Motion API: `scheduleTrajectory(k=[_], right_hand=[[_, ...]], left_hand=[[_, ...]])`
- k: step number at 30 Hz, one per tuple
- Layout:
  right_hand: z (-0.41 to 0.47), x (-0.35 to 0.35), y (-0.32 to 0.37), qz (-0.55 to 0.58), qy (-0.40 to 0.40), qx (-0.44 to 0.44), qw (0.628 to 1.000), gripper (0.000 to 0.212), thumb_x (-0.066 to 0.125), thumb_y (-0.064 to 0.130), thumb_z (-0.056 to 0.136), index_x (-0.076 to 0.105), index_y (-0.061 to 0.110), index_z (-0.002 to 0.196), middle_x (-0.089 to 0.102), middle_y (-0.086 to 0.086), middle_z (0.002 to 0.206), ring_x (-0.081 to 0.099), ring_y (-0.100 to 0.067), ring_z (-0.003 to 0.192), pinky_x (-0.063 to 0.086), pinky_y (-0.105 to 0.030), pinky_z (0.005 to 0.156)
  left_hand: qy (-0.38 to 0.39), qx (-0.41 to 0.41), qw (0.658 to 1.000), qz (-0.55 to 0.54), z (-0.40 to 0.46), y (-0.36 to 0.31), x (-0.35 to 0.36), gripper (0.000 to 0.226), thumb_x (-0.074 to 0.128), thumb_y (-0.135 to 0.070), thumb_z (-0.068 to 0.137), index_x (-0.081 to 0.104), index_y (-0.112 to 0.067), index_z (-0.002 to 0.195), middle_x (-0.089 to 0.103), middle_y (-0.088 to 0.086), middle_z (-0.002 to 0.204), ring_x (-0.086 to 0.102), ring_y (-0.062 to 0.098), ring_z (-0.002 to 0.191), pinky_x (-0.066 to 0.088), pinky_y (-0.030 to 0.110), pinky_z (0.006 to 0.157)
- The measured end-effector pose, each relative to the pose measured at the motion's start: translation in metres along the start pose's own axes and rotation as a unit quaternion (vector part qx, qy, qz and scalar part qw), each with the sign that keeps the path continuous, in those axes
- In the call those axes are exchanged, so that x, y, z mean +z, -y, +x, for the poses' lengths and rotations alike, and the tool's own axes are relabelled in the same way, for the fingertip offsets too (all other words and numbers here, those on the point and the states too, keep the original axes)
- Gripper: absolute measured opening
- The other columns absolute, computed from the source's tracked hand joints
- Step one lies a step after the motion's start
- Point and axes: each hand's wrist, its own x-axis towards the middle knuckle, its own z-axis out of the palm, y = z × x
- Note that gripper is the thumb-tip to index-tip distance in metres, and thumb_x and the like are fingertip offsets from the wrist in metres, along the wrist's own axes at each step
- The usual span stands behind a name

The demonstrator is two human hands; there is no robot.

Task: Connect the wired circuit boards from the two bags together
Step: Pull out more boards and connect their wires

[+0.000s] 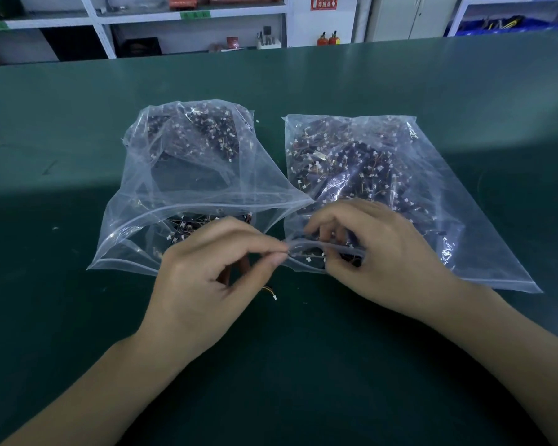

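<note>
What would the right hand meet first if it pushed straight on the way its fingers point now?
Most likely the boards inside the right bag. The right hand points left and away, fingers at that bag's mouth, wired circuit boards just beyond. Depth is unclear; the left hand pinching the same rim sits close alongside.

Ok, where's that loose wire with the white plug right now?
In the head view, the loose wire lies on the green table, just under the left hand, near the right bag.

Two bags side by side on the table (pixel 78 317).
Left bag (pixel 181 175) touches right bag (pixel 400 188) at mid-edge; circuit boards (pixel 351 162) lie inside each. Both hands sit at the near bag mouths. Shelves (pixel 190 14) stand behind.
</note>
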Motion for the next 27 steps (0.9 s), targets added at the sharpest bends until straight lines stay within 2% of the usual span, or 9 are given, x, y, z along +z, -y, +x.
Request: scheduleTrajectory(k=[2, 4, 8, 11, 18, 23, 27], right_hand=[[-0.001, -0.001, 0.002, 0.014, -0.02, 0.01, 1.0, 0.032, 0.073, 0.009, 0.082, 0.071, 0.023, 0.11, 0.065, 0.015, 0.092, 0.058, -0.004, 0.081, 0.046, -0.021, 0.083], [-0.001, -0.002, 0.004, 0.024, -0.033, 0.008, 0.999, 0.03, 0.071, 0.009, 0.082, 0.072, 0.021, 0.11, 0.066, 0.014, 0.093, 0.061, -0.006, 0.081, 0.05, -0.025, 0.082], [-0.002, -0.002, 0.005, 0.033, -0.043, -0.007, 0.998, 0.028, 0.069, 0.007, 0.084, 0.072, 0.02, 0.109, 0.066, 0.013, 0.095, 0.06, -0.004, 0.081, 0.05, -0.025, 0.08], [-0.002, -0.003, 0.002, 0.024, -0.049, -0.015, 0.998, 0.032, 0.073, -0.004, 0.087, 0.072, 0.019, 0.11, 0.066, 0.012, 0.097, 0.061, -0.004, 0.084, 0.053, -0.03, 0.077], [-0.002, 0.0, 0.003, 0.038, -0.069, -0.038, 0.996, 0.03, 0.074, -0.005, 0.087, 0.072, 0.018, 0.106, 0.065, 0.014, 0.097, 0.056, 0.001, 0.084, 0.055, -0.031, 0.076], [-0.004, 0.004, 0.009, 0.055, -0.07, -0.049, 0.995, 0.029, 0.071, -0.007, 0.084, 0.073, 0.017, 0.101, 0.06, 0.018, 0.094, 0.055, -0.003, 0.085, 0.052, -0.03, 0.074], [-0.005, 0.007, 0.011, 0.038, -0.039, -0.046, 0.997, 0.031, 0.072, -0.005, 0.083, 0.073, 0.02, 0.101, 0.053, 0.026, 0.094, 0.05, 0.006, 0.087, 0.047, -0.021, 0.079]], left_hand=[[0.012, 0.023, 1.0, 0.006, -0.001, -0.001, 0.002, 0.009, 0.079, -0.017, 0.097, 0.084, -0.012, 0.101, 0.076, -0.006, 0.096, 0.071, 0.016, 0.082, 0.054, 0.026, 0.071], [0.016, 0.037, 0.999, 0.021, -0.002, -0.001, 0.004, 0.007, 0.08, -0.017, 0.096, 0.084, -0.012, 0.099, 0.077, -0.006, 0.096, 0.073, 0.017, 0.084, 0.057, 0.034, 0.071], [0.016, 0.047, 0.996, 0.075, -0.001, 0.002, 0.006, 0.006, 0.08, -0.017, 0.098, 0.085, -0.015, 0.096, 0.076, -0.007, 0.095, 0.072, 0.021, 0.082, 0.057, 0.039, 0.066], [0.015, 0.075, 0.988, 0.131, 0.002, 0.002, 0.006, 0.008, 0.078, -0.016, 0.099, 0.084, -0.016, 0.094, 0.074, -0.005, 0.093, 0.071, 0.021, 0.081, 0.057, 0.04, 0.063], [0.014, 0.136, 0.948, 0.287, 0.009, 0.001, 0.007, 0.017, 0.072, -0.012, 0.097, 0.076, -0.019, 0.082, 0.067, -0.004, 0.083, 0.062, 0.019, 0.07, 0.049, 0.037, 0.05], [0.04, 0.122, 0.935, 0.33, 0.01, -0.01, 0.02, 0.023, 0.067, -0.013, 0.095, 0.067, -0.02, 0.074, 0.053, -0.002, 0.073, 0.056, 0.018, 0.063, 0.038, 0.031, 0.046], [0.103, 0.082, 0.932, 0.337, 0.006, -0.01, 0.024, 0.012, 0.083, -0.016, 0.089, 0.077, -0.023, 0.082, 0.054, -0.003, 0.068, 0.062, 0.021, 0.059, 0.038, 0.031, 0.042]])
